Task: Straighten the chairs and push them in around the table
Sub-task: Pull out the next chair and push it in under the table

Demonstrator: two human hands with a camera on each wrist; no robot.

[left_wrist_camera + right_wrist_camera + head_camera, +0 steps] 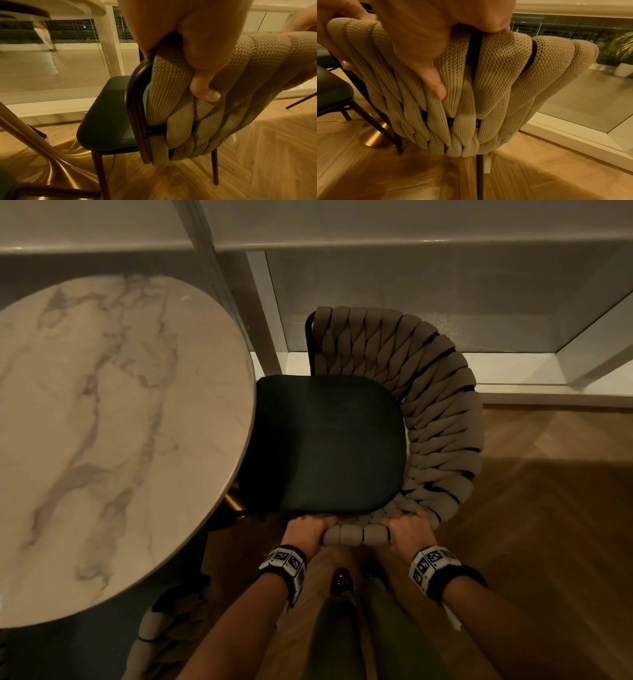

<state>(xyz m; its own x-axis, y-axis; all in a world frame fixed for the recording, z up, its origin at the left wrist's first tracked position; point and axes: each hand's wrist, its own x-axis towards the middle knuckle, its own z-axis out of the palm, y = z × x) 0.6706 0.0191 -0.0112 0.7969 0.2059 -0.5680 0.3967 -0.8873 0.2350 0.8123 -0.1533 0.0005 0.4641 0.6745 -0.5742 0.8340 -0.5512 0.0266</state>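
Herringbone wood floor (534,508) spreads open to my right and behind me, ending ahead at the white sill of a glass wall (445,313). To my left the round marble table (102,422) fills the view, its brass pedestal base (56,166) flaring onto the floor under it. Just beside the table's rim stands the chair (329,440): its dark green seat meets the table edge, and its woven beige back curves round toward the glass and toward me. A second woven chair (164,631) peeks out from under the table's near edge. My left hand (308,530) wraps the back's top rail at its near end, thumb pressed into the weave. My right hand (409,530) takes the same grip further along the rail.
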